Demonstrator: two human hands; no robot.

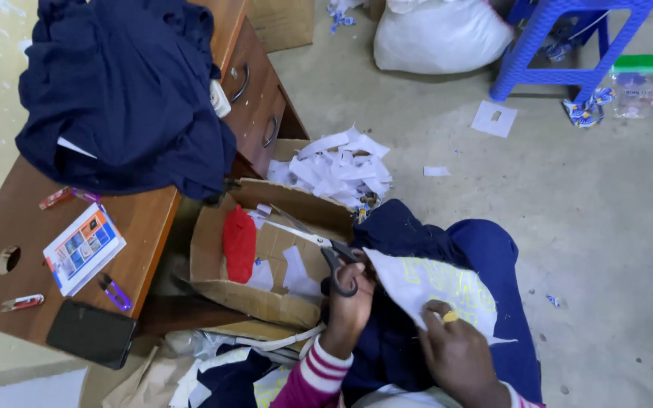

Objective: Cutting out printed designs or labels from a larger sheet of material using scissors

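Nearest, our right hand pins the white sheet flat on the navy garment so it stays taut. Our left hand grips black scissors, blades reaching over the cardboard box, probably to catch offcuts. Farther left stands the counter.

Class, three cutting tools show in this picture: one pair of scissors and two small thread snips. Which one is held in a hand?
The black-handled scissors, gripped in the left hand over the cardboard box. The purple snips and red snips lie untouched on the wooden desk.
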